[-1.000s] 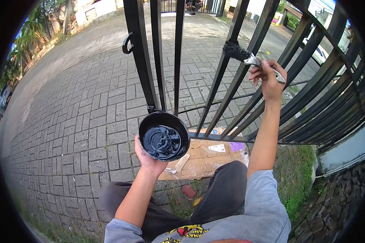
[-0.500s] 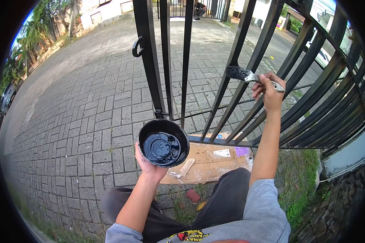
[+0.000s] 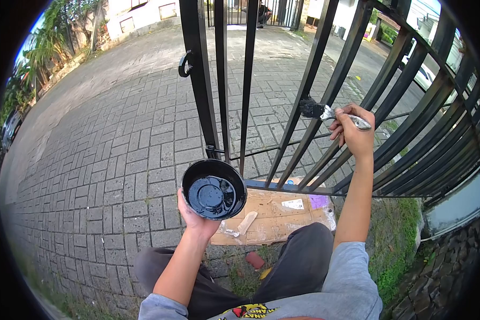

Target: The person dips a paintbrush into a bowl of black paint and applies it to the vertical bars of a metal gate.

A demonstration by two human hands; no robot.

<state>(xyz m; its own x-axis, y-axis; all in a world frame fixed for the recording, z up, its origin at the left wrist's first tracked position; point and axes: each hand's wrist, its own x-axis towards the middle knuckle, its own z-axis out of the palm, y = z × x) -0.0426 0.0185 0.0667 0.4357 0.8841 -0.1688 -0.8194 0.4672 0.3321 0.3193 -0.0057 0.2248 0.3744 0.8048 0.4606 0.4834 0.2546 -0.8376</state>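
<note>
My left hand [image 3: 197, 217] holds a round black bowl [image 3: 214, 189] of glossy black paint from below, level, in front of a black metal gate [image 3: 310, 80]. My right hand [image 3: 353, 134] grips a paintbrush [image 3: 325, 112] with a metal ferrule. Its black bristles press against one slanted gate bar, to the left of my hand. My right arm reaches up from a grey sleeve.
Flattened cardboard [image 3: 274, 210] with a wooden stick lies under the gate's bottom rail [image 3: 293, 188]. Grey paving bricks [image 3: 117, 160] spread to the left and beyond the gate. Grass [image 3: 394, 234] and a stone edge lie at right. My dark-trousered knees are below.
My right hand has drawn the brush downward along the gate bar, from high on the bar to about mid-height. The bowl has stayed almost still in my left hand.
</note>
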